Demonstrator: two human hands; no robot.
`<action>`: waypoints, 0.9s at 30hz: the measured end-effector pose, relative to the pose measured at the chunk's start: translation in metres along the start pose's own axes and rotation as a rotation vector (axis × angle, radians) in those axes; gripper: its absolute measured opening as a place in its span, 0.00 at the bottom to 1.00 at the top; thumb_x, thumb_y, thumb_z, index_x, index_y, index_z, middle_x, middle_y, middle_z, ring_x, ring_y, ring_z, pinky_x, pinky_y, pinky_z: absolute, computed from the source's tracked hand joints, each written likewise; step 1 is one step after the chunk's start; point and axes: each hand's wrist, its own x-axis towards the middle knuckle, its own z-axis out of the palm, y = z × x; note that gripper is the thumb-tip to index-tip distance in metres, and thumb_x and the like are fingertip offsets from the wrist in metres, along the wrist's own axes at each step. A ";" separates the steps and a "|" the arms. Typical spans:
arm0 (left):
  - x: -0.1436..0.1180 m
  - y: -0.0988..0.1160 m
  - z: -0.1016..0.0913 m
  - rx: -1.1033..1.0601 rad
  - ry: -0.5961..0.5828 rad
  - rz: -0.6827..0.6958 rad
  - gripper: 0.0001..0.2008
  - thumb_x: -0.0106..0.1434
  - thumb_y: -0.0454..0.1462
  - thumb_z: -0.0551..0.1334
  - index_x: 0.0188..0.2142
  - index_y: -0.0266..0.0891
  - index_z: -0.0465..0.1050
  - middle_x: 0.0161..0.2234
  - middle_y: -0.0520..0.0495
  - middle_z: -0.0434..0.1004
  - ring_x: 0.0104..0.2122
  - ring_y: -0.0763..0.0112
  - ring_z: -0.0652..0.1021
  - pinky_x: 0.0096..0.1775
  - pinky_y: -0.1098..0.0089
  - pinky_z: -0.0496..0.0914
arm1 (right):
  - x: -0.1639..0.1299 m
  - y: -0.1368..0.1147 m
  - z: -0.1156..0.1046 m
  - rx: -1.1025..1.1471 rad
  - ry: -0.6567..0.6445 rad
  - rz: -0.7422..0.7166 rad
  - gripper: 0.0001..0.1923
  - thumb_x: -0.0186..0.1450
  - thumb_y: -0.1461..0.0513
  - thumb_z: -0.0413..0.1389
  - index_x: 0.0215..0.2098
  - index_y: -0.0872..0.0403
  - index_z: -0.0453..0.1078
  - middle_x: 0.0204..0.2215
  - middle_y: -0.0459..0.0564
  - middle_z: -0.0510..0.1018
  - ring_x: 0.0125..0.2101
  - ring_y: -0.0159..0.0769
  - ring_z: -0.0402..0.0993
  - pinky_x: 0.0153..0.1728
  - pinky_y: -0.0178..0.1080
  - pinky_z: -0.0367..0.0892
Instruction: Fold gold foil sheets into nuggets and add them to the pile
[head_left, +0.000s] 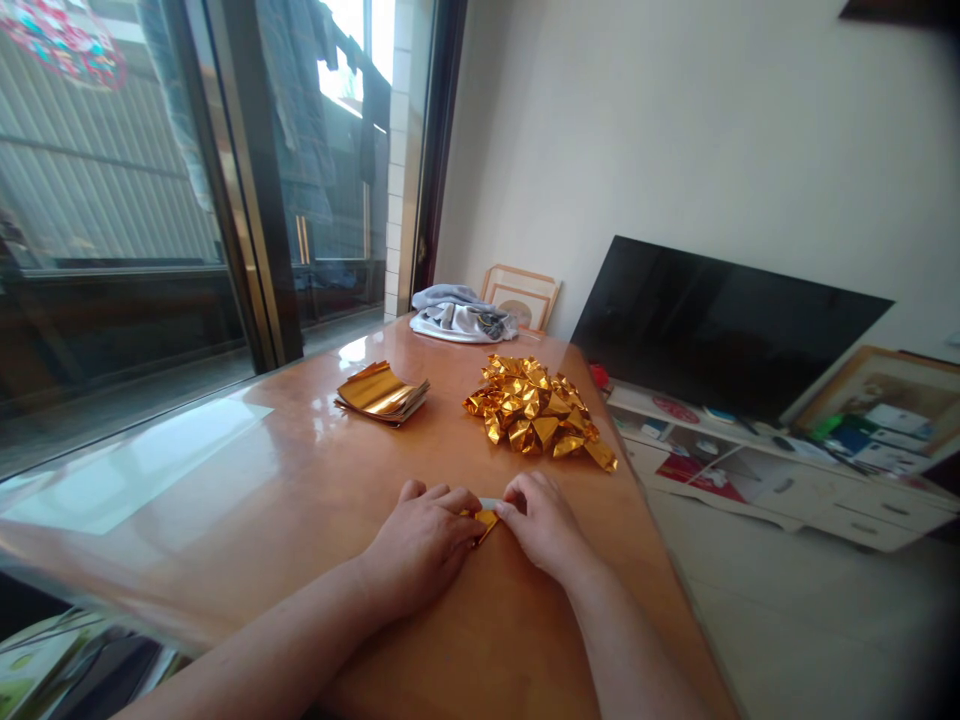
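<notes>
A: Gold foil sheet at lower centre of frame, pinched flat on the table between left hand and right hand; both closed on it.

B: Risk: glossy wood; foil may slide, skewing the crease; folded pile sits close to the edge.

Glossy wooden table: gold sheets, folded pile.
</notes>
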 end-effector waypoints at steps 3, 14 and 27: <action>0.000 -0.001 -0.001 -0.007 -0.013 0.014 0.13 0.69 0.37 0.56 0.44 0.54 0.79 0.43 0.52 0.80 0.42 0.61 0.74 0.44 0.58 0.58 | 0.000 -0.001 0.000 -0.004 0.008 0.006 0.06 0.64 0.61 0.62 0.32 0.49 0.69 0.35 0.47 0.73 0.38 0.40 0.68 0.39 0.39 0.63; 0.000 -0.002 0.000 -0.014 -0.009 -0.001 0.14 0.70 0.41 0.55 0.46 0.55 0.79 0.43 0.48 0.81 0.42 0.59 0.74 0.46 0.59 0.60 | -0.003 0.002 0.000 0.029 0.014 0.000 0.04 0.65 0.61 0.59 0.33 0.49 0.69 0.35 0.48 0.74 0.39 0.41 0.69 0.40 0.40 0.63; 0.000 -0.005 0.002 0.006 0.007 0.023 0.14 0.71 0.41 0.54 0.47 0.53 0.79 0.43 0.48 0.80 0.43 0.60 0.74 0.47 0.59 0.60 | -0.009 -0.014 -0.008 -0.101 -0.022 -0.006 0.07 0.64 0.59 0.62 0.36 0.49 0.68 0.37 0.48 0.74 0.41 0.42 0.69 0.43 0.40 0.63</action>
